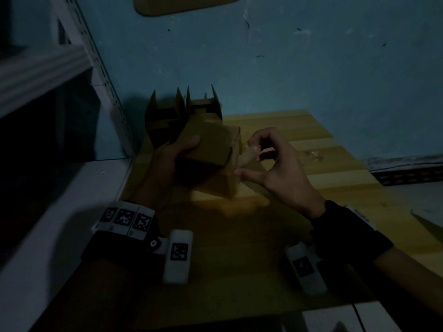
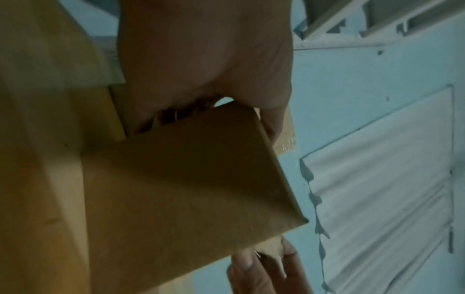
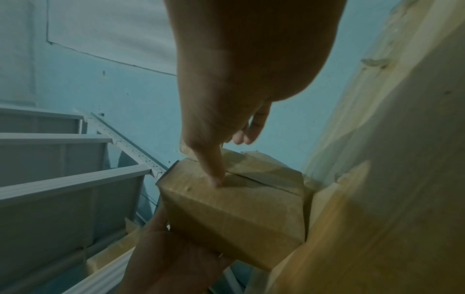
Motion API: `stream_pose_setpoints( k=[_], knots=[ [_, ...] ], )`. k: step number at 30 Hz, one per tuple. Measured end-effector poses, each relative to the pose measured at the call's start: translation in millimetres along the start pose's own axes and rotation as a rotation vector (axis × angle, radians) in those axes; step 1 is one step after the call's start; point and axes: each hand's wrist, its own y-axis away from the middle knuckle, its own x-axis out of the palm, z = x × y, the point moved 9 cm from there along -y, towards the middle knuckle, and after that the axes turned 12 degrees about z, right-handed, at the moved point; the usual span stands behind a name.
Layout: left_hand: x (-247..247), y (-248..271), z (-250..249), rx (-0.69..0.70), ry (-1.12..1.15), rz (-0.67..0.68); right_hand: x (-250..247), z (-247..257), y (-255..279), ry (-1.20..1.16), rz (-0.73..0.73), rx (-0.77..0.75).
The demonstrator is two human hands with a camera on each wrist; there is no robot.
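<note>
A small brown cardboard box is held tilted above the wooden table. My left hand grips it from the left side, thumb on top. My right hand is at the box's right end, where its curled fingers pinch a loose strip of clear tape that hangs off the box. In the right wrist view one finger presses on the taped seam of the box. The left wrist view shows the box from below, with the tape strip at its far corner.
Two open cardboard boxes stand against the blue wall behind the held box. A white metal shelf rack rises at the left. A crumpled bit of tape lies on the table to the right. The scene is dim.
</note>
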Motion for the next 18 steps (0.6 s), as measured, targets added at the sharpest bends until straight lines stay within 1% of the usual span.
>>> stream_pose_setpoints(
  k=[2,6,9,12,18],
  knots=[
    [4.2,1.7,-0.6,-0.008,-0.001,0.011,2.2,4.3,0.3,-0.005,0.011,-0.039],
    [5.6,3.0,-1.1,-0.014,-0.03,-0.01,13.8,8.5,1.5,-0.116,0.093,-0.025],
    [6.1,3.4,-1.7,-0.018,-0.042,-0.003,13.6,6.8,0.5,-0.135,0.066,0.011],
    [11.3,2.6,-0.4,-0.034,-0.046,0.036,11.3,-0.2,-2.9,-0.146,0.053,0.024],
    [16.9,-0.1,-4.4,0.018,0.023,0.076,13.6,-6.7,-4.9,-0.217,0.125,0.058]
  ],
)
